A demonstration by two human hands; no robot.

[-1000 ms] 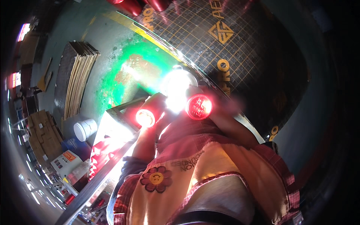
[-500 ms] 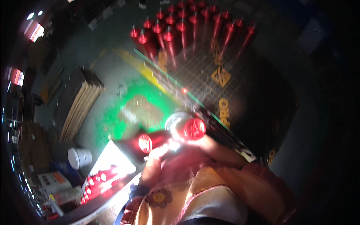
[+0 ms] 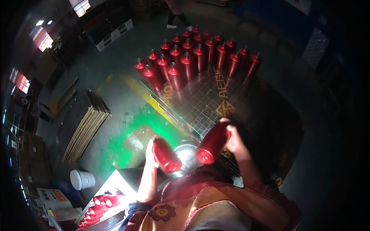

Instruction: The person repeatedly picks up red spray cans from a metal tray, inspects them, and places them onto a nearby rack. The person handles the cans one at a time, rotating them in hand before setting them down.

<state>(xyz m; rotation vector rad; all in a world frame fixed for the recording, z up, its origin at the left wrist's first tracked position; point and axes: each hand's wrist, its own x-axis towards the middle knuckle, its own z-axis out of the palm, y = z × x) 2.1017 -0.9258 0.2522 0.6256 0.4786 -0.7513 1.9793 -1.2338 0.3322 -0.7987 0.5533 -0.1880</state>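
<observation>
Left hand (image 3: 150, 154) curls around a tilted, glossy red metallic-looking cylindrical bottle (image 3: 165, 156); right hand (image 3: 234, 141) wraps a second smooth red metallic-looking cylinder (image 3: 213, 142).

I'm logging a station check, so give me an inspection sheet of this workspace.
Surface: dark grid-printed board; upright red bottles crowd its far end.
Things in hand: left bottle and right bottle, both red, tilted, apart.
Clutter: white bucket and stacked panels on the floor; lying red bottles at lower left.
Hands: left hand grips the left bottle; right hand grips the right bottle.
Cables: nothing seen.
Surroundings: person's legs in the background; glare on a round object between the held bottles.
</observation>
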